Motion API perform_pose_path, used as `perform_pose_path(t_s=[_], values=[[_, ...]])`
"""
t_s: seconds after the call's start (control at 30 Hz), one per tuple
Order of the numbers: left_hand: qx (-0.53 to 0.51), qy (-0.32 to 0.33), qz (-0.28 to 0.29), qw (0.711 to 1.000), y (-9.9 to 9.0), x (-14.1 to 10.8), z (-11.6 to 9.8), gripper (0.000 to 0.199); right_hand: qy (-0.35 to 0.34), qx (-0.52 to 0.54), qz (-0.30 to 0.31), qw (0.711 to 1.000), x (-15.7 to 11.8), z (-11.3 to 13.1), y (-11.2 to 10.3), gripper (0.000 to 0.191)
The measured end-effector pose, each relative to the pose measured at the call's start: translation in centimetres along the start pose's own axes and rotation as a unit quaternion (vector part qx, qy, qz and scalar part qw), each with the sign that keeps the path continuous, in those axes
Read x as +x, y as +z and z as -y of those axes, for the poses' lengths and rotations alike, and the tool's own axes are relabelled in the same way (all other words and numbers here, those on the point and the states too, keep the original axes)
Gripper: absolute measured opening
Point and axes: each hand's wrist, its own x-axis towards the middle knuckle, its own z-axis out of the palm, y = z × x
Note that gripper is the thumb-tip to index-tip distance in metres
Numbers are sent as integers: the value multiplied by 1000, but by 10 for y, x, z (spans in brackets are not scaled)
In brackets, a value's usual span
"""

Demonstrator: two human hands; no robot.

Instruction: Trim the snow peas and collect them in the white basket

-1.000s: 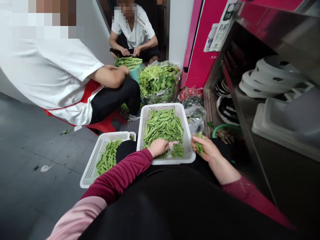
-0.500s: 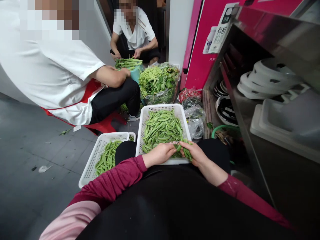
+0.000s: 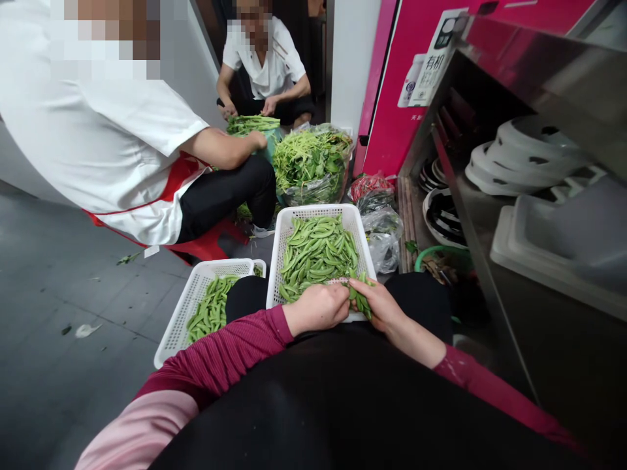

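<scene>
A white perforated basket (image 3: 368, 245) rests in front of me between my knees, full of green pea pods (image 3: 321, 251). Over its near edge, my right hand (image 3: 385, 305) is closed around several pea pods (image 3: 361, 301), their ends poking out past the fingers. My left hand (image 3: 326, 307) is curled into a pinch right beside them, against the right fingertips; its fingers hide whatever they grip. To the left, lower down, a second white basket (image 3: 177, 312) holds more pods (image 3: 210, 310), partly covered by my knee.
A person in white (image 3: 127, 143) sits on a red stool (image 3: 206, 247) at left; another person (image 3: 264, 59) squats behind, handling green stalks (image 3: 252, 124). Leafy greens (image 3: 313, 160) and plastic bags (image 3: 383, 238) lie ahead. A metal shelf (image 3: 490, 287) with white trays stands right.
My left hand has turned and closed more tightly, its knuckles now facing up next to the right hand. The seated person's hand has shifted right toward the greens.
</scene>
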Motion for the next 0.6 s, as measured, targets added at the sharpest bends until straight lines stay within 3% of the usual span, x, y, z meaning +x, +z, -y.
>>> perform_pose_path(t_s=[0.23, 0.37, 0.43, 0.53, 0.6], values=[[8, 2, 2, 1000, 3, -1, -3, 20, 0, 0, -9, 1000, 1, -5, 0, 25], [-40, -6, 1, 999, 10, 4, 0, 17, 31, -35, 40, 998, -1, -5, -4, 23], [-87, -70, -6, 994, 16, 8, 10, 17, 58, -48, 79, 994, -3, -1, -8, 22], [-129, -235, -24, 963, 27, 14, 36, 21, 92, -56, 128, 986, -6, 6, -16, 20], [-140, -261, -20, 955, 32, 16, 49, 21, 112, -54, 154, 980, -7, 11, -22, 19]])
